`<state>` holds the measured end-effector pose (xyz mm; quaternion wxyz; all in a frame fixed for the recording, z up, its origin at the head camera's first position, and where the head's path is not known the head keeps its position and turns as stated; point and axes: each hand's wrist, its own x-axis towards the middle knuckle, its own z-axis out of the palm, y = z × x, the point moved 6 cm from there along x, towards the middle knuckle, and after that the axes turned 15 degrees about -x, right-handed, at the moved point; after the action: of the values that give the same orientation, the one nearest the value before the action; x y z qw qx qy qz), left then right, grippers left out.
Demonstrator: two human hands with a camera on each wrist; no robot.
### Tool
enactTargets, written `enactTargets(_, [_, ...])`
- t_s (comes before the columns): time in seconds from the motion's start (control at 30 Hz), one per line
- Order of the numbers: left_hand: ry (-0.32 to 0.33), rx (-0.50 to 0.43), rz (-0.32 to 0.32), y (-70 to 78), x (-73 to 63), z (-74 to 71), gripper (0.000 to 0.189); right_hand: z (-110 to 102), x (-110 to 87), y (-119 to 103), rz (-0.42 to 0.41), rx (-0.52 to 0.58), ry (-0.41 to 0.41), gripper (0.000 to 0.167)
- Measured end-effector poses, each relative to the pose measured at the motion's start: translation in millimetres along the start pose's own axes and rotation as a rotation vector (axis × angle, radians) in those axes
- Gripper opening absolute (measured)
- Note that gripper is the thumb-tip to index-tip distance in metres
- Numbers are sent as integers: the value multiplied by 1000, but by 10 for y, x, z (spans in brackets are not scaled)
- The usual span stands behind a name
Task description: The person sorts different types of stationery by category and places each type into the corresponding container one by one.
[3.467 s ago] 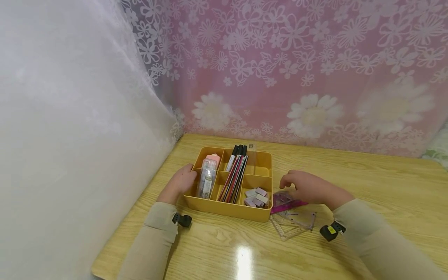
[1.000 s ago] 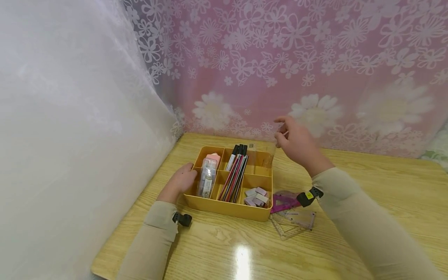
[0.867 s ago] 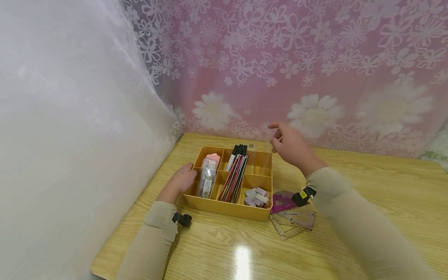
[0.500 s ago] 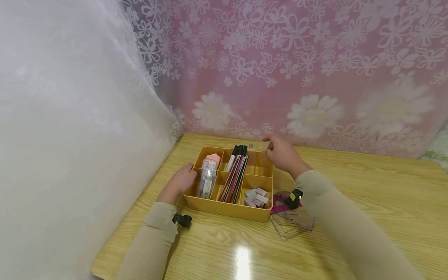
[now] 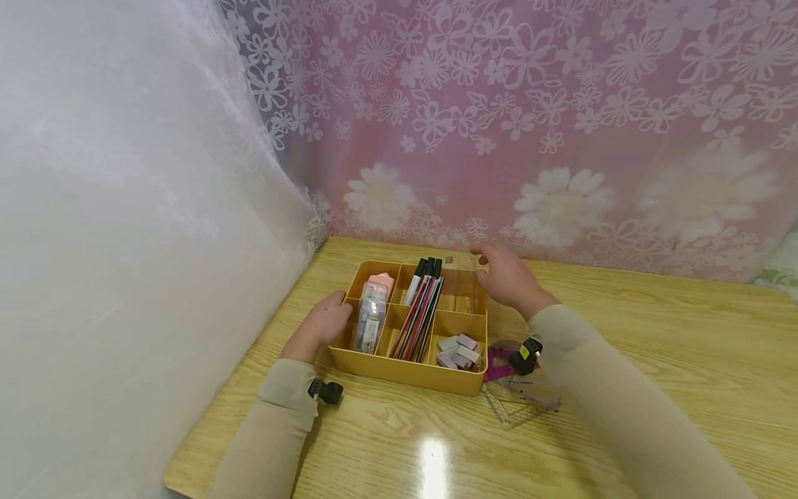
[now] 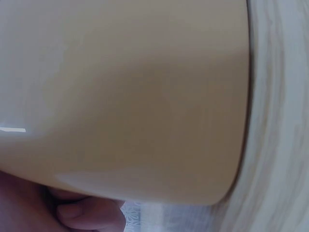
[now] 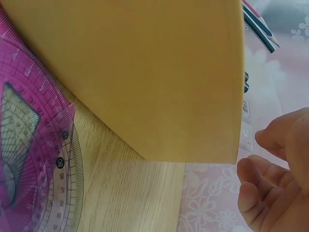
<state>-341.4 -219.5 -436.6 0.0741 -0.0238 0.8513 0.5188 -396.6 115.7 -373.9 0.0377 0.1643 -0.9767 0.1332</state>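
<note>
My left hand (image 5: 327,319) grips the left wall of a yellow divided organizer (image 5: 405,374) on the table. In the left wrist view, curled fingers (image 6: 91,212) show beside its outer wall. At the back right corner, my right hand (image 5: 508,277) is raised with loosely bent fingers. Its thumb and fingers are apart in the right wrist view, with nothing visible between them. A clear ruler (image 5: 472,270), hard to make out, stands in the back right compartment close to the fingertips. Beside it leans another clear ruler (image 5: 450,277) with a small printed label.
Pencils (image 5: 419,322), black-capped markers (image 5: 414,283), erasers (image 5: 460,353) and a clear case (image 5: 370,322) fill other compartments. Right of the organizer lie a magenta set square (image 5: 499,364) and clear drawing templates (image 5: 514,412). A white curtain (image 5: 156,242) hangs along the table's left side.
My right hand rose from the drawing templates with a clear ruler, moved left and lowered it into the back right compartment. Its fingers now stand apart from the ruler. My left hand stayed put.
</note>
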Motion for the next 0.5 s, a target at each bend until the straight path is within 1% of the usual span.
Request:
enactTargets(0.13, [-5, -4, -2, -4, -3, 7, 48, -35, -47, 4, -16, -3, 1, 44])
enactTargets(0.23, [-4, 1, 4, -1, -1, 7, 48, -86, -101, -11, -45, -14, 3, 41])
enactTargets(0.5, [-6, -17, -8, 2, -19, 2, 48, -236, -320, -57, -111, -55, -13, 34])
